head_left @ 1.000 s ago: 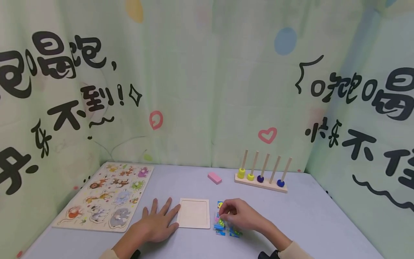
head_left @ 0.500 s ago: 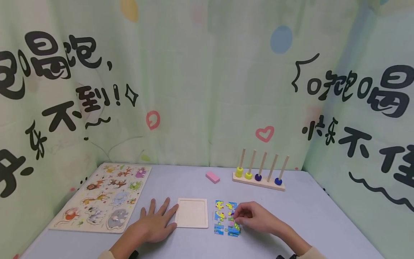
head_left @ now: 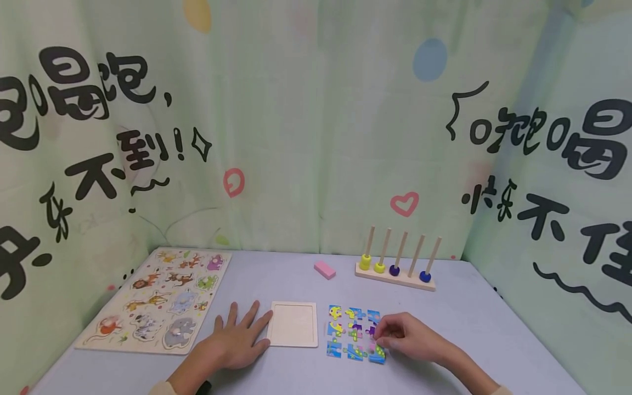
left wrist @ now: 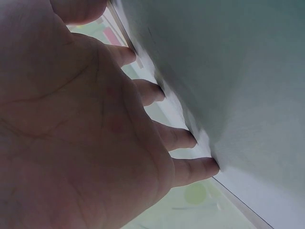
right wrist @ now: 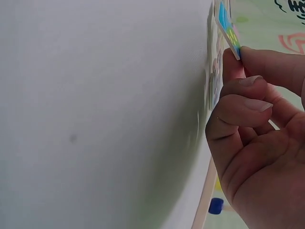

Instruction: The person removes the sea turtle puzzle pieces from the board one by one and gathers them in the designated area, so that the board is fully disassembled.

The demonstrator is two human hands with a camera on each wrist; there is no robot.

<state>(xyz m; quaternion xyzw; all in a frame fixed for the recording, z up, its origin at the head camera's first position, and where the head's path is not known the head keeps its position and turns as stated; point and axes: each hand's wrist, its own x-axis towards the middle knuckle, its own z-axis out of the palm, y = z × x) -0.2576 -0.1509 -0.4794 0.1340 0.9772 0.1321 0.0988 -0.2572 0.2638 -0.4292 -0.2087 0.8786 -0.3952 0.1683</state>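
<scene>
Flat on the table with its fingers spread, my left hand (head_left: 238,341) has index finger and thumb right at the left edge of a square wooden puzzle tray (head_left: 293,325). The tray holds no pieces. To its right, several colourful jigsaw pieces (head_left: 354,333) lie in loose rows, blue, yellow, purple and green. My right hand (head_left: 412,337) is at the right end of these rows. In the right wrist view, its thumb and index finger pinch a thin blue and green jigsaw piece (right wrist: 229,31), tilted on edge; the other fingers are curled in.
An animal puzzle board (head_left: 158,299) lies at the left. Behind the tray is a pink block (head_left: 325,270). At the back right stands a wooden peg stand (head_left: 395,277) with yellow and dark blue beads. Printed curtains (head_left: 296,137) enclose the table.
My right hand has moved right across the jigsaw pieces. Pieces it was covering now show, including a right-hand column. The left hand has kept its place beside the tray.
</scene>
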